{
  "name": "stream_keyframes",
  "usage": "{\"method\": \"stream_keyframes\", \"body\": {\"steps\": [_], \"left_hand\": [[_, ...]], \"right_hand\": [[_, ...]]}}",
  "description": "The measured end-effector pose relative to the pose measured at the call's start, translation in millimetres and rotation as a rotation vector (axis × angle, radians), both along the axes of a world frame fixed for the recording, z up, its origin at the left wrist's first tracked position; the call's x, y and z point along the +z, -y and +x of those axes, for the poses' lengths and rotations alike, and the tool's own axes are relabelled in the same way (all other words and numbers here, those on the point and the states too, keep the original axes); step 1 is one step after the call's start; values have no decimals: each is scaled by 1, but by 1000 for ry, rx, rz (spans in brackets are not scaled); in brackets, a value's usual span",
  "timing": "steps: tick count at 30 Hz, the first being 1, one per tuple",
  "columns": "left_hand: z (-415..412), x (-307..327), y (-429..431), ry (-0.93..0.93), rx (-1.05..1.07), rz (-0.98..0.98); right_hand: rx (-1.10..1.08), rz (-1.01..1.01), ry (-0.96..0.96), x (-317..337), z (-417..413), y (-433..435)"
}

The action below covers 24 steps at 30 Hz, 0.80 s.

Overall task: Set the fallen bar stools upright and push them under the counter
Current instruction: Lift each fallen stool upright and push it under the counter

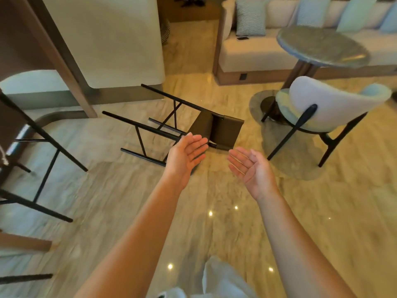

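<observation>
Reaching forward over the pale veined marble floor (129, 201), the left hand (187, 155) and the right hand (249, 166) are both spread, palms up, fingers straight and holding nothing. Just beyond them lies the fallen bar stool with thin black metal legs and a flat brown seat (217, 130). It is on its side, with its seat and low back nearest the hands and its four legs pointing left toward the counter. The left fingertips overlap the near edge of the seat in this view; whether they touch it cannot be told. The cream-panelled counter with a brown wooden frame (111, 39) stands at upper left, and its lower edge is close to the tips of the stool's far legs. A second black-legged bar stool (46, 136) is cut off by the left edge of the view, so I cannot tell if it stands or lies. Bare floor stretches between the person and the fallen stool, and on toward the right. There it meets the white upholstered chair with dark legs (335, 104), which is set against the round grey stone-topped table (322, 46). Behind these runs the beige sofa (247, 54), which holds patterned pale-blue cushions (250, 16) and a small dark phone (242, 38) on its seat.
</observation>
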<state>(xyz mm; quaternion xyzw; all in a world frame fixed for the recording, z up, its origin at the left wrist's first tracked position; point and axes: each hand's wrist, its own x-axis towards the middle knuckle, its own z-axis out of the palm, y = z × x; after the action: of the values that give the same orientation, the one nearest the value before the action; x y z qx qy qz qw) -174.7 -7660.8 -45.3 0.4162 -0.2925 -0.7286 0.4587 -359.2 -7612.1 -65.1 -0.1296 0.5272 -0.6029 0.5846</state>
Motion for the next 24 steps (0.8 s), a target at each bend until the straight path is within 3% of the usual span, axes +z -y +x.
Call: {"method": "stream_keyframes", "body": {"steps": [9, 24], "left_hand": [[-102, -12, 48, 4, -4, 34], [-174, -30, 222, 7, -81, 50]], "right_hand": [[2, 8, 8, -12, -103, 52], [-100, 46, 72, -39, -182, 207]]}}
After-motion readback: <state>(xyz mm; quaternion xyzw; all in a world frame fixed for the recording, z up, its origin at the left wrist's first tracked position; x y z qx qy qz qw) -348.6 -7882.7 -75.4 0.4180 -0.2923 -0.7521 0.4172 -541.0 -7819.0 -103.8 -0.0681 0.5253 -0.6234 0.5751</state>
